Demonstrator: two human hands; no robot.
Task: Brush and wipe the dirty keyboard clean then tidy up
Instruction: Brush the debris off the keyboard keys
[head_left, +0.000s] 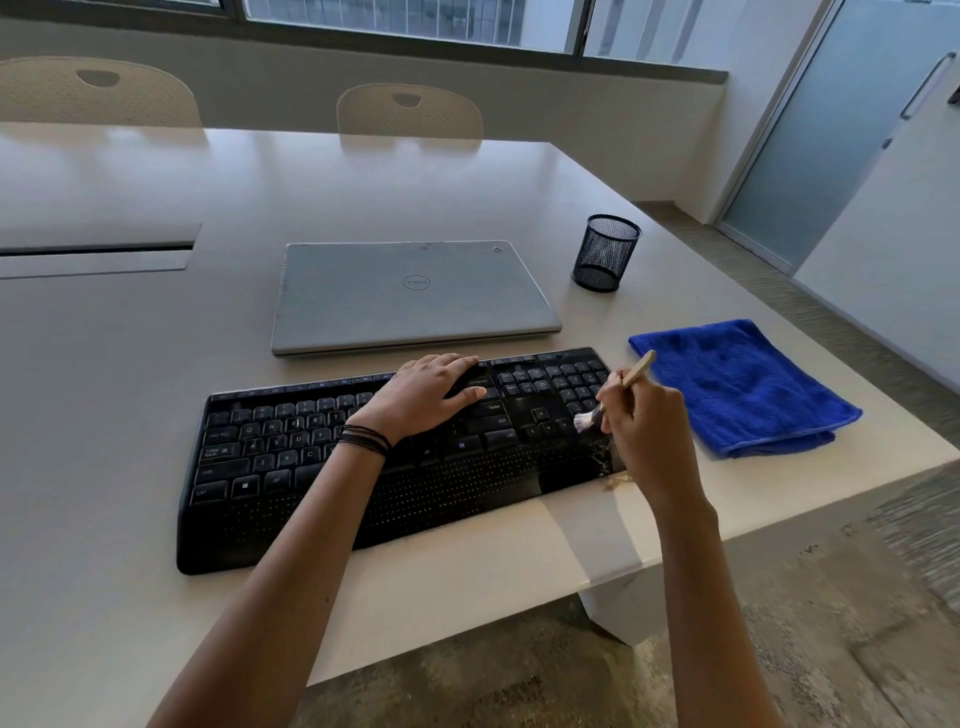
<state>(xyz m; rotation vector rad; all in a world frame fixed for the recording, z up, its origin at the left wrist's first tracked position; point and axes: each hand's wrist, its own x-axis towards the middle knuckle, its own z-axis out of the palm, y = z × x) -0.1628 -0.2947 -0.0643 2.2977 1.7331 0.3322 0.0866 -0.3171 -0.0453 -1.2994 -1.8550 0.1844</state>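
Observation:
A black keyboard with a palm rest lies on the white table near its front edge. My left hand rests flat on the keys right of the middle, fingers straight. My right hand grips a small brush with a pale wooden handle. Its white bristles touch the keys beside the arrow cluster. Light dust and crumbs lie on the keyboard's lower right corner and on the table just beside it. A folded blue cloth lies to the right of the keyboard.
A closed silver laptop lies behind the keyboard. A black mesh pen cup stands to its right. The table ends close on the right and front. Two beige chairs stand at the far side.

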